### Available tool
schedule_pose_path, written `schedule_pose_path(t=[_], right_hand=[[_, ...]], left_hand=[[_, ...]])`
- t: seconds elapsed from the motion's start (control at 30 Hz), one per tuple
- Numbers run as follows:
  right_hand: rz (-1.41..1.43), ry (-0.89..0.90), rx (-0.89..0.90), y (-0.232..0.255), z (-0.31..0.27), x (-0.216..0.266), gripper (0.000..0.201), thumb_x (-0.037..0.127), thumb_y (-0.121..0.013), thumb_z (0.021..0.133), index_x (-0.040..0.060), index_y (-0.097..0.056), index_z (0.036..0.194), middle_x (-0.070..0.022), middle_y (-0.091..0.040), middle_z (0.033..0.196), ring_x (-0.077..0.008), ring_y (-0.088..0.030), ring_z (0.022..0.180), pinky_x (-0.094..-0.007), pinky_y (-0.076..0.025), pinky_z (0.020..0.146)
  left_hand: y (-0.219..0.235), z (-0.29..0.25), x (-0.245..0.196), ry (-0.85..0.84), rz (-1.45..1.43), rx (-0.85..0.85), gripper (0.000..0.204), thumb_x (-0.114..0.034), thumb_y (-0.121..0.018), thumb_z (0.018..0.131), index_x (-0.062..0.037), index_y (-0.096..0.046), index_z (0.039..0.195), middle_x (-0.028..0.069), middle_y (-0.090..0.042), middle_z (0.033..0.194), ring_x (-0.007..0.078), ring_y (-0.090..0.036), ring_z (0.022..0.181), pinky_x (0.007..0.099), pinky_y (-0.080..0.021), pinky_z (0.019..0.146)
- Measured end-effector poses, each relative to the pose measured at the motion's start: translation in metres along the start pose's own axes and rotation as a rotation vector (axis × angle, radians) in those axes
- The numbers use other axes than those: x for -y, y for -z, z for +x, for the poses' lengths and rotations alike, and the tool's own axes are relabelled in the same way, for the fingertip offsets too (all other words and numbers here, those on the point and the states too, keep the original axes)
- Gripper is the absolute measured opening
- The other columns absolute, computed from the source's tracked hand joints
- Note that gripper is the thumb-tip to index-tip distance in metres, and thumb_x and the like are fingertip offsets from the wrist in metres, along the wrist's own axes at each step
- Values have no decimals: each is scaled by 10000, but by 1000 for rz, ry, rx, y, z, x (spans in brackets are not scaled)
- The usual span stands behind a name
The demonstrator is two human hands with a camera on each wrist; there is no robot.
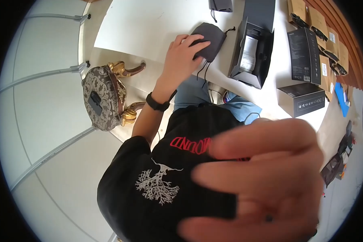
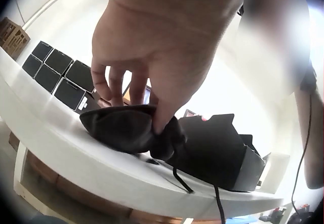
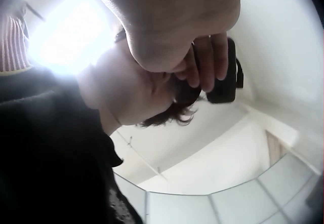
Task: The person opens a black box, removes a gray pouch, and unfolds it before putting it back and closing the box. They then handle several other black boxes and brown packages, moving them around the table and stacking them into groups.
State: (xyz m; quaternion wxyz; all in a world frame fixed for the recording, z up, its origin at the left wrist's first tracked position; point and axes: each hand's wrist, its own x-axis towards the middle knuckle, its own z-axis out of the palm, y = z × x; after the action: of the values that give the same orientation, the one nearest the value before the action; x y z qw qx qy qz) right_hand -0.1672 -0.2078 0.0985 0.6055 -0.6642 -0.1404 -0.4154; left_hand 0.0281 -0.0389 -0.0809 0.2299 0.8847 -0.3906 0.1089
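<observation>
A dark drawstring pouch [image 1: 213, 36] lies near the table's edge in the head view, its cords hanging loose. My left hand [image 1: 180, 60] holds it, fingers spread over its top. In the left wrist view the thumb of the left hand [image 2: 157, 57] presses the near side of the pouch [image 2: 119, 129], with the fingers behind. My right hand [image 1: 274, 173] is raised close to the head camera, large and blurred, fingers extended and apart. From the right wrist its view shows the right hand [image 3: 177, 26] beside a black device [image 3: 224, 91] at the head; contact is unclear.
An open black box [image 1: 266, 60] with a white item inside stands right of the pouch. Another dark pouch [image 1: 222, 5] lies beyond. Black cartons [image 1: 304, 54] and brown packages [image 1: 316, 20] are at the right. A patterned chair [image 1: 103, 97] stands left.
</observation>
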Motion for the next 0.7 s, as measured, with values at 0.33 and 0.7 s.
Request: schedule_pose_path(t=[0.33, 0.7], right_hand=[[383, 74, -9, -26, 40, -21, 123, 308, -678, 884, 217, -610, 837, -11, -561, 660, -179, -584, 620, -331, -447, 560], [-310, -358, 471, -72, 53, -33, 99, 254, -693, 827, 169, -647, 847, -71, -633, 730, -218, -625, 680, -326, -497, 596]], left_hand=[[-7, 7, 47, 771, -969, -396, 361, -15, -569, 842, -26, -595, 1203, 168, -635, 1058, 261, -659, 844, 326, -535, 690], [-9, -14, -25, 211, -180, -149, 407, -91, -704, 733, -115, -616, 1130, 82, -550, 1169, 309, -503, 1111, 424, -412, 956]])
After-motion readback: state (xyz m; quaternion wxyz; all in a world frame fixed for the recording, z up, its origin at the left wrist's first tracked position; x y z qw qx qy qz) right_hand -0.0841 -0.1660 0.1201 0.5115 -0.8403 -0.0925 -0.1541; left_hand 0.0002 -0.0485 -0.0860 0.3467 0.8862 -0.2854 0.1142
